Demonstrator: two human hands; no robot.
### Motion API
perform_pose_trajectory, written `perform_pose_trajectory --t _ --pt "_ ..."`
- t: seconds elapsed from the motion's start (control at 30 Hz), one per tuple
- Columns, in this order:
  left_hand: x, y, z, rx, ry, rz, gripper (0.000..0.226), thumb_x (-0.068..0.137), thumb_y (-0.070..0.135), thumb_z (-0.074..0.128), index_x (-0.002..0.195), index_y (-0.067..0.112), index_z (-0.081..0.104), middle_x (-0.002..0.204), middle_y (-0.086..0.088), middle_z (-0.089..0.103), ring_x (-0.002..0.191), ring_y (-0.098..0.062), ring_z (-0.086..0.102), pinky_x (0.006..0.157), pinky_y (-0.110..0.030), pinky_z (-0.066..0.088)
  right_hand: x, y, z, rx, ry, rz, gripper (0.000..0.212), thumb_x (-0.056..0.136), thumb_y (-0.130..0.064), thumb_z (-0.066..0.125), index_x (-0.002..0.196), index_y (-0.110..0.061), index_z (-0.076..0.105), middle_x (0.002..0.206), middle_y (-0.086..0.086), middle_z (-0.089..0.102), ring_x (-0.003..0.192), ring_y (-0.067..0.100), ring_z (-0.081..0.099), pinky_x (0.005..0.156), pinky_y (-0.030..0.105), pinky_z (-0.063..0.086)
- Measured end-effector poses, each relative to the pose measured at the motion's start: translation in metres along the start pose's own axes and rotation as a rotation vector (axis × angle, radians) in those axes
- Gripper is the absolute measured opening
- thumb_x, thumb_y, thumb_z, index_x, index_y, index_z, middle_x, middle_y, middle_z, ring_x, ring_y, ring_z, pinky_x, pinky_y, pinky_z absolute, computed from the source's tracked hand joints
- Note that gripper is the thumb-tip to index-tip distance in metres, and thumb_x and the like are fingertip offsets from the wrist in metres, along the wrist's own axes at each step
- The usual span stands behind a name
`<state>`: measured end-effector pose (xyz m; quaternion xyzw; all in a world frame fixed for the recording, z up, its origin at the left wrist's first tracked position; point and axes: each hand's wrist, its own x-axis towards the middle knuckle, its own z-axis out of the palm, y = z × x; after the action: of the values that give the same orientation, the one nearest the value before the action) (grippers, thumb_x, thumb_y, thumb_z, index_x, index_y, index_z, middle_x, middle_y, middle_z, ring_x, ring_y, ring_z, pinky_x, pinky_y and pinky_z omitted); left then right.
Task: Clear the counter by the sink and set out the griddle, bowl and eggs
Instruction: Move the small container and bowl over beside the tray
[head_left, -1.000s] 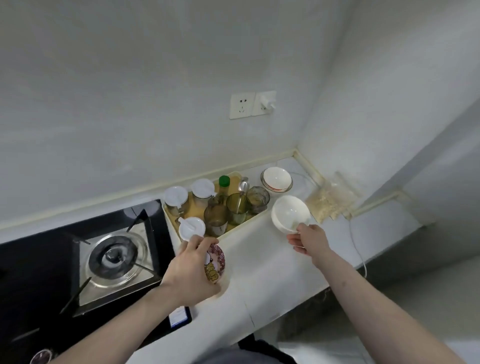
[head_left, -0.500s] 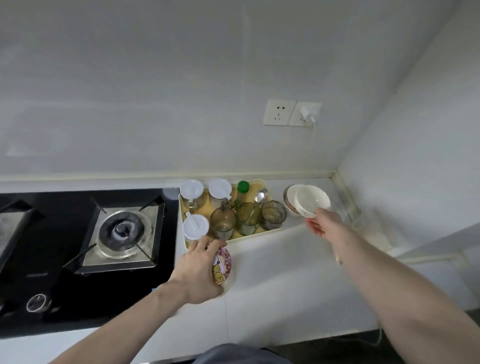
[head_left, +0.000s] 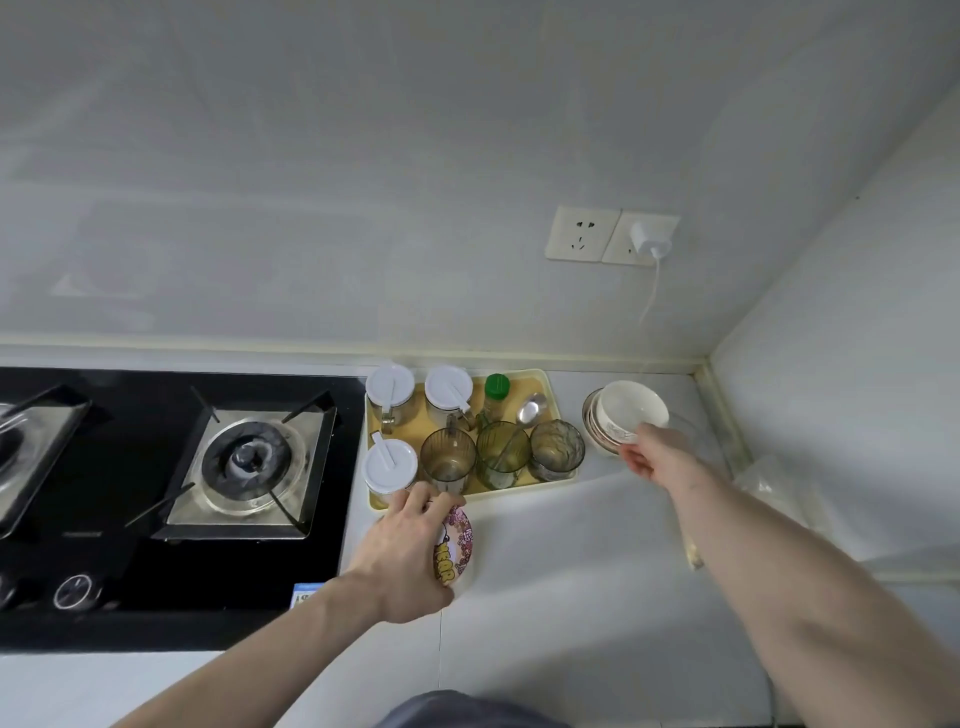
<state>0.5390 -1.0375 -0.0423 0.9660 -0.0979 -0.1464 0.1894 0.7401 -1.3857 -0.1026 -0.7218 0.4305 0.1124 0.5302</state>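
Right hand (head_left: 655, 457) is now setting the white bowl (head_left: 630, 410), rim pinched, onto the dish stack (head_left: 597, 434) in the tabletop (head_left: 571, 561) corner, while left hand (head_left: 402, 558) is still grasping the floral cup (head_left: 456, 545); clearing progressing.

A black gas stove (head_left: 171, 483) was seen at the left of the frame, one burner (head_left: 253, 464) fully in view. A yellow tray (head_left: 535, 384) at centre was filled with three white-lidded jars (head_left: 390, 385), three tinted glass cups (head_left: 448, 456), a green-capped bottle (head_left: 496, 387) and a spoon (head_left: 533, 408). On the wall at upper right, a socket (head_left: 583, 233) was mounted beside a plugged-in white charger (head_left: 649, 240).
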Motion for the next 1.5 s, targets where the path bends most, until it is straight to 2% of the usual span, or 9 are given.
perform_pose_trajectory --t 0.33,0.43,0.53,0.6,0.77,1.0,1.13,1.27,1.5 --pt "0.020 0.015 0.012 0.005 -0.005 0.023 0.099 0.057 0.053 0.078 0.143 0.041 0.030 0.129 0.013 0.034 0.123 -0.017 0.038 0.095 -0.032 0.052 0.012 0.016 0.004 0.014 0.043 -0.051 0.030 0.090 -0.016 0.056 0.111 0.004 0.064 0.069 0.012 0.072 0.052 0.019 0.063 0.044 0.025 0.052" --pt "0.025 0.021 0.015 0.008 -0.011 0.035 0.099 0.057 0.050 0.079 0.143 0.041 0.030 0.130 0.012 0.034 0.121 -0.017 0.037 0.094 -0.030 0.051 -0.005 0.025 0.005 0.047 0.064 -0.100 0.041 0.095 -0.035 0.062 0.116 0.000 0.057 0.080 0.012 0.073 0.055 0.022 0.069 0.044 0.027 0.053" --pt "0.029 0.027 0.020 -0.003 -0.020 0.037 0.100 0.057 0.048 0.079 0.143 0.041 0.029 0.132 0.012 0.033 0.123 -0.017 0.036 0.095 -0.032 0.052 -0.033 0.057 0.009 -0.042 0.120 -0.182 0.040 0.096 -0.046 0.058 0.118 -0.016 0.041 0.092 0.012 0.071 0.072 0.033 0.074 0.066 0.042 0.060" --pt "0.031 0.030 0.022 -0.010 -0.035 0.034 0.100 0.057 0.047 0.080 0.142 0.041 0.028 0.133 0.012 0.033 0.125 -0.017 0.035 0.095 -0.034 0.053 -0.057 0.091 0.016 -0.160 0.065 -0.300 0.034 0.097 -0.043 0.058 0.115 -0.020 0.040 0.090 0.008 0.072 0.081 0.035 0.072 0.084 0.049 0.056" --pt "0.033 0.034 0.028 -0.001 -0.055 0.042 0.101 0.059 0.045 0.080 0.144 0.040 0.027 0.135 0.010 0.032 0.128 -0.018 0.034 0.097 -0.035 0.052 -0.112 0.144 0.030 -0.261 -0.202 -0.469 0.023 0.096 -0.036 0.063 0.111 -0.026 0.048 0.088 0.000 0.062 0.076 0.024 0.066 0.075 0.051 0.058" --pt "0.025 0.030 0.029 -0.016 -0.043 0.044 0.111 0.061 0.043 0.084 0.151 0.036 0.021 0.143 0.008 0.028 0.133 -0.019 0.033 0.101 -0.036 0.052 -0.153 0.125 0.035 -0.365 -0.315 -0.623 0.021 0.096 -0.025 0.064 0.113 -0.028 0.052 0.097 -0.011 0.063 0.072 0.016 0.067 0.076 0.046 0.058" --pt "0.012 0.013 0.025 -0.061 -0.002 -0.002 0.117 0.062 0.048 0.086 0.154 0.035 0.015 0.148 0.009 0.026 0.137 -0.018 0.032 0.102 -0.036 0.052 -0.172 0.118 0.039 -0.389 -0.340 -0.735 0.028 0.094 -0.022 0.067 0.117 -0.030 0.052 0.108 -0.015 0.063 0.080 0.009 0.065 0.077 0.034 0.055" --pt "-0.016 -0.023 0.017 -0.104 0.048 -0.064 0.109 0.068 0.051 0.082 0.155 0.035 0.018 0.152 0.013 0.026 0.139 -0.015 0.034 0.106 -0.036 0.048 -0.199 0.107 0.045 -0.473 -0.389 -0.980 0.042 0.092 -0.047 0.063 0.129 -0.033 0.048 0.126 -0.019 0.051 0.112 0.003 0.053 0.093 0.021 0.048" --pt "-0.049 -0.060 0.007 -0.148 0.123 -0.170 0.081 0.080 0.044 0.075 0.149 0.033 0.034 0.145 0.016 0.035 0.134 -0.011 0.042 0.104 -0.027 0.045 -0.216 0.105 0.075 -0.943 -0.518 -1.087 0.095 0.069 -0.061 0.069 0.151 -0.040 0.025 0.153 -0.016 0.023 0.138 0.017 0.032 0.112 0.035 0.039"
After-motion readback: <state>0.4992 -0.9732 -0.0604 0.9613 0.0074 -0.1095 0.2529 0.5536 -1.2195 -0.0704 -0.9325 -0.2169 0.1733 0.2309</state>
